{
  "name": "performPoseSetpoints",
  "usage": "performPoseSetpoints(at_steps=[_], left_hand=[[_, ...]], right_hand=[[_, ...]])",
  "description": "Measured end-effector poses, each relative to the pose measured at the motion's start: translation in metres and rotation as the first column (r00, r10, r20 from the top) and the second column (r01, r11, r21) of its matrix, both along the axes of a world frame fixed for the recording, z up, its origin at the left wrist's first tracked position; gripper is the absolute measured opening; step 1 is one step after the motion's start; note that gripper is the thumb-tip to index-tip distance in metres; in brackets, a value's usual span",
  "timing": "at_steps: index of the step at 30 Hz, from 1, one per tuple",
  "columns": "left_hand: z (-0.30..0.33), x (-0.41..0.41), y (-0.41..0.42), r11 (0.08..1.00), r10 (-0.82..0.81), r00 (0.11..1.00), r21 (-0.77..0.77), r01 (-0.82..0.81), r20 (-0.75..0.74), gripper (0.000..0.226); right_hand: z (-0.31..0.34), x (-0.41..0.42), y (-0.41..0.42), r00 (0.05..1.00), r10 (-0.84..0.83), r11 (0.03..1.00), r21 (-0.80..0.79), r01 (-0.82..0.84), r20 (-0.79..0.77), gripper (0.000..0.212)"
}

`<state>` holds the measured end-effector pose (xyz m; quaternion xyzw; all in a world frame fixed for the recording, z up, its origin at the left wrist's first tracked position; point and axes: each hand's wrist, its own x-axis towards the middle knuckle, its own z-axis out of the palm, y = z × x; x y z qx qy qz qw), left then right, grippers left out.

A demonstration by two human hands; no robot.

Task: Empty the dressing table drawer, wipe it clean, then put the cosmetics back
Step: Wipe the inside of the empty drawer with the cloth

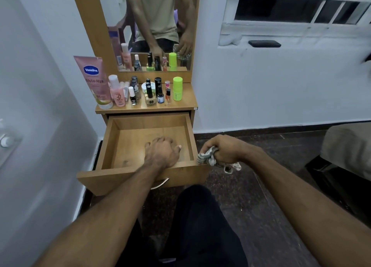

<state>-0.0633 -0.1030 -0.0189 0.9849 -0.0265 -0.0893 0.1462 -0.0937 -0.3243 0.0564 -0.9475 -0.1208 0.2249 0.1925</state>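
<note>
The wooden drawer (128, 144) of the dressing table is pulled out and holds no cosmetics. My left hand (161, 152) reaches over its front panel and rests palm down inside, fingers slightly curled, holding nothing. My right hand (222, 149) hovers just outside the drawer's right front corner, shut on a crumpled grey-and-white cloth (208, 157). The cosmetics stand on the tabletop (180, 106) behind the drawer: a pink Vaseline tube (94, 79), a pink bottle (117, 92), several nail polish bottles (149, 95) and a green stick (177, 88).
A mirror (152, 25) rises behind the tabletop. White walls flank the table closely on the left. A window sill on the right carries a dark phone-like object (264, 43). A chair or bed edge (347, 150) stands at the right over dark flooring.
</note>
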Motion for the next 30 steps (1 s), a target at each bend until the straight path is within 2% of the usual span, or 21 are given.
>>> performPoseSetpoints(at_steps=[2,3,5,6,8,10,15,17,21,23,26,30], left_hand=[[-0.004,0.001,0.003,0.999,0.028,1.0,-0.03,-0.028,0.01,0.06],[-0.005,0.002,0.005,0.998,0.042,0.999,-0.039,-0.042,0.01,0.062],[-0.007,0.004,0.008,0.997,0.054,0.999,-0.056,-0.054,0.002,0.066],[-0.008,0.005,0.008,0.997,0.054,0.999,-0.063,-0.054,-0.004,0.066],[-0.009,0.006,0.008,0.997,0.051,0.998,-0.065,-0.052,-0.022,0.066],[-0.011,0.007,0.008,0.998,0.043,0.998,-0.052,-0.046,-0.046,0.065],[-0.012,0.007,0.003,0.999,0.029,0.996,-0.044,-0.032,-0.079,0.065],[-0.012,0.008,0.004,0.998,0.033,0.995,-0.042,-0.037,-0.092,0.066],[-0.014,0.01,0.006,0.999,0.027,0.993,-0.044,-0.032,-0.112,0.068],[-0.015,0.01,0.005,0.998,0.029,0.993,-0.049,-0.035,-0.116,0.068],[-0.015,0.009,0.006,0.996,0.043,0.993,-0.069,-0.051,-0.113,0.066],[-0.011,0.007,0.007,0.994,0.064,0.99,-0.083,-0.075,-0.127,0.062]], right_hand=[[0.009,0.011,0.015,0.995,0.053,0.948,-0.318,-0.023,0.085,0.035],[0.012,0.016,0.024,0.982,0.077,0.91,-0.415,0.001,0.17,0.032],[0.013,0.025,0.039,0.961,0.052,0.935,-0.352,0.05,0.273,0.027],[0.01,0.027,0.045,0.963,0.017,0.961,-0.271,0.059,0.267,0.028],[0.0,0.025,0.054,0.987,-0.012,0.985,-0.165,0.039,0.161,0.033],[-0.013,0.023,0.057,0.997,0.02,0.982,-0.188,-0.006,0.072,0.039],[-0.012,0.032,0.05,0.999,0.045,0.983,-0.18,-0.047,-0.018,0.037],[-0.015,0.036,0.055,1.0,0.003,0.985,-0.172,0.002,0.031,0.038],[-0.032,0.035,0.064,0.962,-0.13,0.98,-0.117,0.161,0.24,0.029],[-0.031,0.034,0.061,0.974,-0.089,0.983,-0.139,0.12,0.211,0.027],[-0.023,0.035,0.054,0.998,0.004,0.983,-0.183,0.008,0.063,0.03],[-0.029,0.044,0.055,0.984,-0.091,0.985,-0.133,0.111,0.151,0.031]])
